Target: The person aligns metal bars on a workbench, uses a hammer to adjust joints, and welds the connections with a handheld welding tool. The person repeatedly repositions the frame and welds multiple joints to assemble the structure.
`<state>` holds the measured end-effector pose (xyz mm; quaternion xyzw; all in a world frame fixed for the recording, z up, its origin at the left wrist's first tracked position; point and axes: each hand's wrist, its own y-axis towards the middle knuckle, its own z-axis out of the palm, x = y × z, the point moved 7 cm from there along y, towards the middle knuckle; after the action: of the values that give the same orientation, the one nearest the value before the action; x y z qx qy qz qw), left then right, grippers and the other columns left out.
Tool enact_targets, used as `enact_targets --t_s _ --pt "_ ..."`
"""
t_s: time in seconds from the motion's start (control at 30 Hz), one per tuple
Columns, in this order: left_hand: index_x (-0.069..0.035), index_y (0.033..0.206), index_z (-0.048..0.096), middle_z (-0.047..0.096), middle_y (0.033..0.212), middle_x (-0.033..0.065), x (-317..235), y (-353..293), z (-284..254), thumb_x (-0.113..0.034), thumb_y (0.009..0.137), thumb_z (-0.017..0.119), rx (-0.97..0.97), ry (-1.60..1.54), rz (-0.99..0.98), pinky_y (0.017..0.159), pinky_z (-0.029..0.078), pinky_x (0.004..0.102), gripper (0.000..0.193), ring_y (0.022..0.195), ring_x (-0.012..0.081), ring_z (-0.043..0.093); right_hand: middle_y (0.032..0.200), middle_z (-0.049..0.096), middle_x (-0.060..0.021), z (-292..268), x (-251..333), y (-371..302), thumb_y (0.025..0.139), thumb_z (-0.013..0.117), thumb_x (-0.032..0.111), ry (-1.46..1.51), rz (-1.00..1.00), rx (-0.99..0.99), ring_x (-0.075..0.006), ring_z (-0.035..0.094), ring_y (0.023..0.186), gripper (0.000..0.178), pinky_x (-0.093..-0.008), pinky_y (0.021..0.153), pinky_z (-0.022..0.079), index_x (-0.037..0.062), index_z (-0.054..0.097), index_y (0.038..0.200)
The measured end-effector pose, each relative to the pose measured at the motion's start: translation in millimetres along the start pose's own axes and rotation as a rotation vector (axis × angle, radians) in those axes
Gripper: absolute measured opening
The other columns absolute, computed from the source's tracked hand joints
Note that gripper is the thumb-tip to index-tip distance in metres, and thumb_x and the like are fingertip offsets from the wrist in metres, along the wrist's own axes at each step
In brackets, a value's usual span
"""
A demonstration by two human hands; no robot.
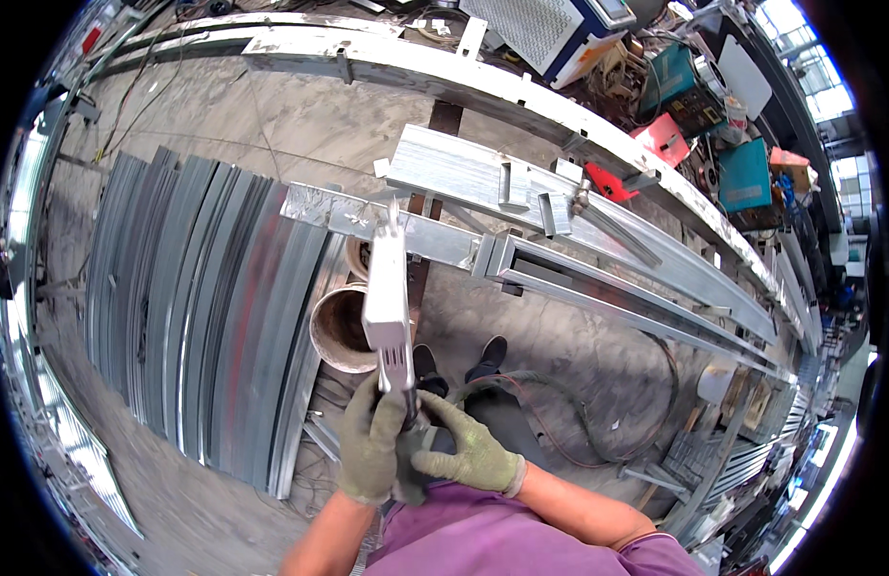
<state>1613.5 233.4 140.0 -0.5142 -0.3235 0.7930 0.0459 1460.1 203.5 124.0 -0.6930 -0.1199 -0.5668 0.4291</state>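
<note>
In front of my body a hand-held tool (387,312) points away from me. It has a long white boxy front, a narrow metal tip, a slotted pale section and a dark rear part; its exact kind I cannot make out. My left hand (370,442), in an olive glove, closes around its rear from the left. My right hand (473,453), gloved alike, curls its thumb and fingers around the dark part from the right. Past the tool lies a flat grey metal bar (416,233), with a rectangular metal frame (598,288) joined on its right.
Many grey metal profiles (200,317) lie stacked on the left. A round bucket (322,326) stands beside them. Wide metal beams (454,163) and a long white rail (396,62) stretch across the far side. Cables (579,408) loop over the floor at right, near a white bucket (715,382).
</note>
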Motion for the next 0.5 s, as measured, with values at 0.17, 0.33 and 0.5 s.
enact_targets --t_s 0.17,0.33,0.5 --pt "-0.001 0.138 0.058 0.072 0.112 0.0095 -19.3 17.0 68.7 -0.034 0.112 0.064 0.082 -0.097 0.045 0.085 0.059 0.0313 0.042 0.096 0.0171 0.072 0.111 0.072 -0.0064 -24.9 11.3 -20.2 0.094 0.087 0.027 0.375 0.322 0.124 -0.0122 0.069 0.096 0.064 -0.0291 0.085 0.056 -0.0001 0.061 0.146" --pt "0.006 0.139 0.061 0.074 0.121 0.0143 -41.7 24.4 137.8 -0.022 0.106 0.072 0.207 0.321 0.395 0.093 0.057 0.0316 0.045 0.108 0.0178 0.071 0.091 0.073 -0.0049 -129.5 40.9 -51.2 0.095 0.081 0.021 0.097 0.252 -0.153 -0.0110 0.069 0.079 0.034 -0.0300 0.070 0.055 0.0030 0.073 0.123" --pt "0.008 0.144 0.060 0.074 0.125 0.0131 17.0 33.4 166.7 -0.013 0.105 0.073 0.166 0.391 0.110 0.096 0.057 0.0290 0.047 0.112 0.0171 0.070 0.091 0.076 -0.0123 -276.9 6.3 -105.8 0.092 0.081 0.031 -0.142 0.350 -0.347 -0.0192 0.074 0.086 0.042 -0.0407 0.080 0.059 0.0066 0.075 0.125"
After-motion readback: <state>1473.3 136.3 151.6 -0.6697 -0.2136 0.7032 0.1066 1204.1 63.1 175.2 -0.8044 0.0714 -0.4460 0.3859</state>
